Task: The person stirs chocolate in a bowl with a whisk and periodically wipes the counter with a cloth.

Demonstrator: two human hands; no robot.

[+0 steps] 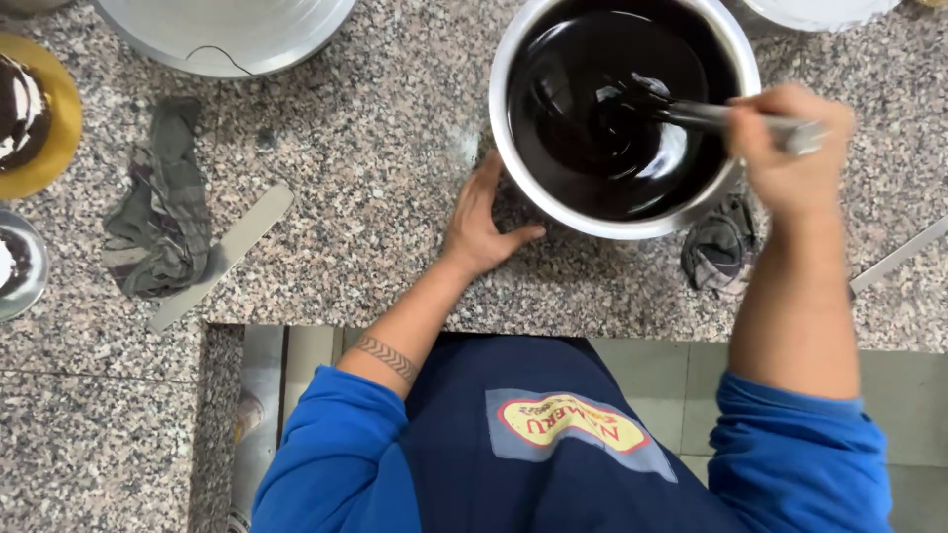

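Glossy dark chocolate glaze, thick and slippery, fills a steel bowl steadied by the open left hand while right-hand fingers grip the whisk handle on the granite desk.

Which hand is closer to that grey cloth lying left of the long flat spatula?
Left. The left hand rests on the counter against the bowl, right of the grey cloth. The right hand is farther right, gripping the stirring tool over the bowl.

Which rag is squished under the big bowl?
The small dark rag by the right hand, tucked beneath the bowl. The bigger rag lies apart, far left.
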